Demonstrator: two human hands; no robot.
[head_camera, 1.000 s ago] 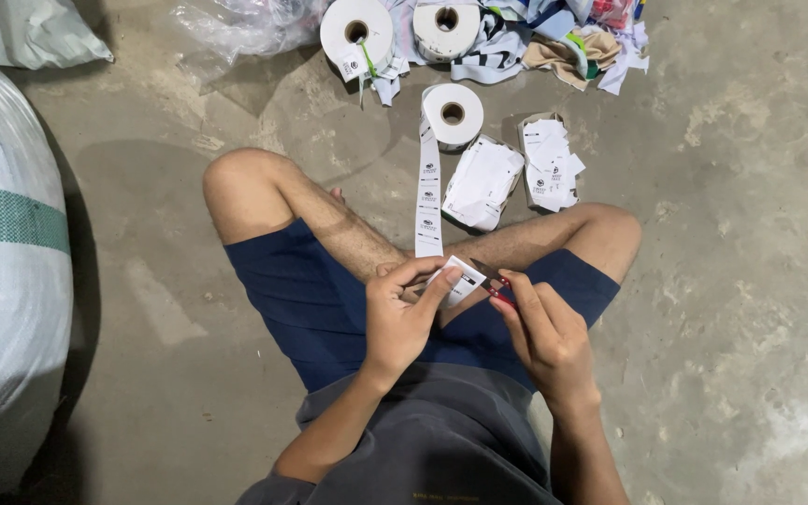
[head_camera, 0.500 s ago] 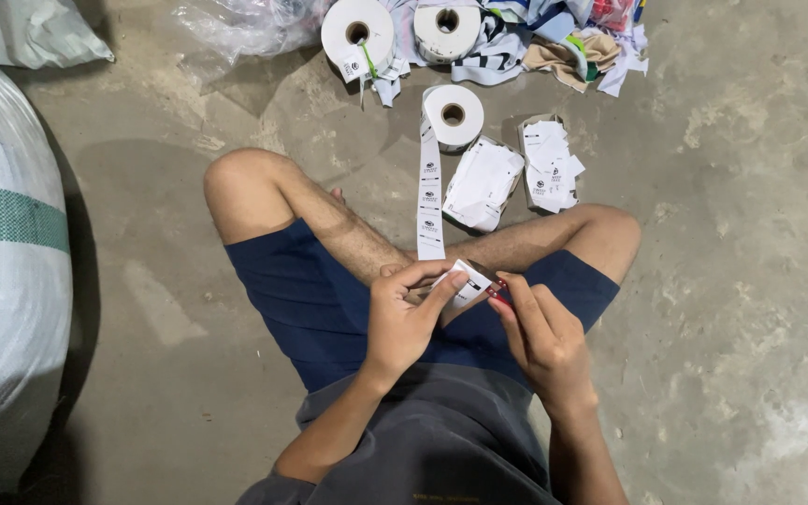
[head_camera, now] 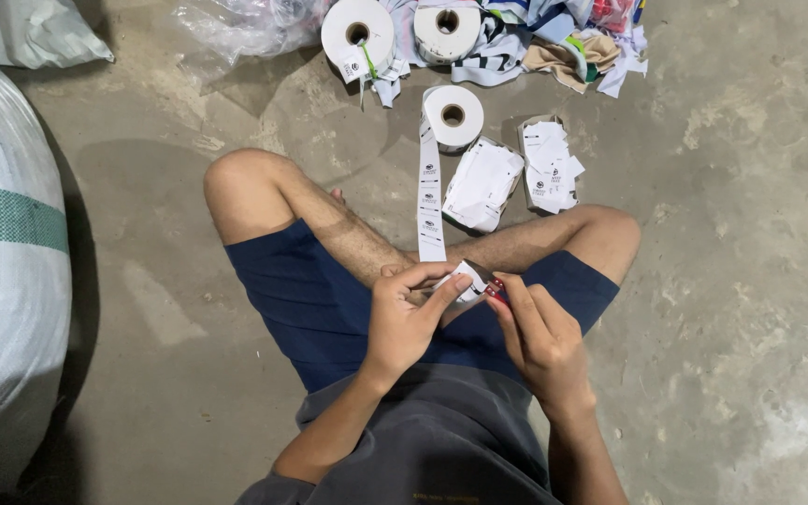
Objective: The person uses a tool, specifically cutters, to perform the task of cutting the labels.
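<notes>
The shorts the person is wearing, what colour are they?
Dark navy blue shorts, with a faint ribbed texture; seen clearly in the head view.

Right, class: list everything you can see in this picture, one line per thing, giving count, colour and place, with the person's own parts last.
Label rolls: three, white, floor at top.
Label strip: one, white, running from the nearest roll to the hands.
Cut label piles: two, white, floor beside the shins.
Fabric scraps: a heap, mixed colours, top right.
Clear plastic bag: one, top centre.
Woven sacks: two, white, left edge.
Small tool: one, red-handled, in right hand.
Left hand: holds the strip's end.
Right hand: grips the tool.
</notes>
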